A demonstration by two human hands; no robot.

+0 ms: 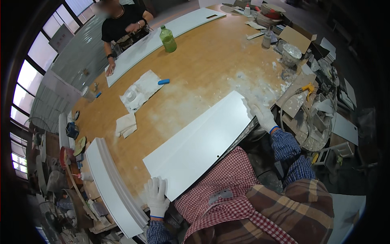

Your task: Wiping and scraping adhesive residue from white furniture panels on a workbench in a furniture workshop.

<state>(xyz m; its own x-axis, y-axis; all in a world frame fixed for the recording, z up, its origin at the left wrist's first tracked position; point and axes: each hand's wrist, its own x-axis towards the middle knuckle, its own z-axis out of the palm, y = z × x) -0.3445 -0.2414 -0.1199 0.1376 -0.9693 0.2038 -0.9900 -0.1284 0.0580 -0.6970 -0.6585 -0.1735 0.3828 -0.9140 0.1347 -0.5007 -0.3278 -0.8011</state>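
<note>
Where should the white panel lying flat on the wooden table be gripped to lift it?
By its two short ends. The white panel is long, thin and flat, and its near long edge overhangs the table, so fingers could probably curl under there. The left hand and right hand already rest at opposite ends.

This is a workshop, a messy one given over to plaster or panel work. A big wooden desk is smeared with white dust and carries long white boards, mouldings at its left edge and rags. The right edge is crowded with plaster-caked tubs, cardboard scraps, a yellow hand tool and hoses, while cluttered shelves and corrugated metal walling under large windows line the left side.
</note>
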